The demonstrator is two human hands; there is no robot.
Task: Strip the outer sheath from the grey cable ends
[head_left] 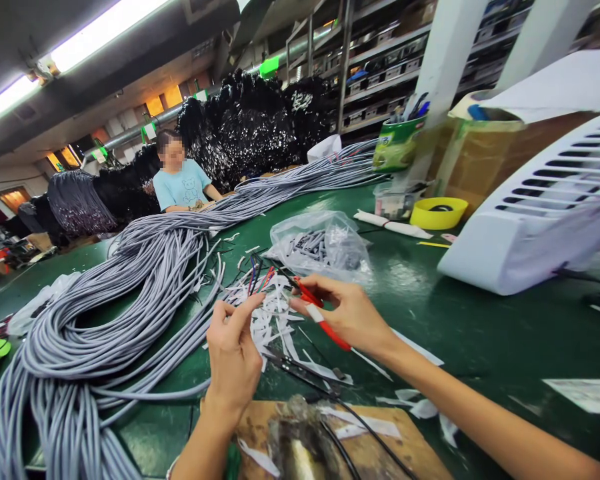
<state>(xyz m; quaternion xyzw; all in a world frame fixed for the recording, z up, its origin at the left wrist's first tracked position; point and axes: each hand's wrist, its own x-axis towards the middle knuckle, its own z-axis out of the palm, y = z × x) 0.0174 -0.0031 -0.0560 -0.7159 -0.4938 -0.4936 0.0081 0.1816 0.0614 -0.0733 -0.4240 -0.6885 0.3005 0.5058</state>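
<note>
My left hand [236,350] is closed in a pinch around the end of a grey cable [180,393], which runs in from the left. Above its fingertips, thin blue, red and dark wires [254,277] fan out. My right hand [353,313] is closed around red-handled cutters [336,333]. Their jaws point up and left toward the wires, but I cannot tell whether they touch any. White scraps [280,323] of wrapping lie on the bench beneath and between my hands.
Long grey cables [145,267] cover the bench's left side and back. A clear bag of grey pieces [320,247] lies ahead. On the right stand a white slotted appliance [535,213], a yellow ring [439,213] and a green can [399,143]. A co-worker [183,180] sits opposite.
</note>
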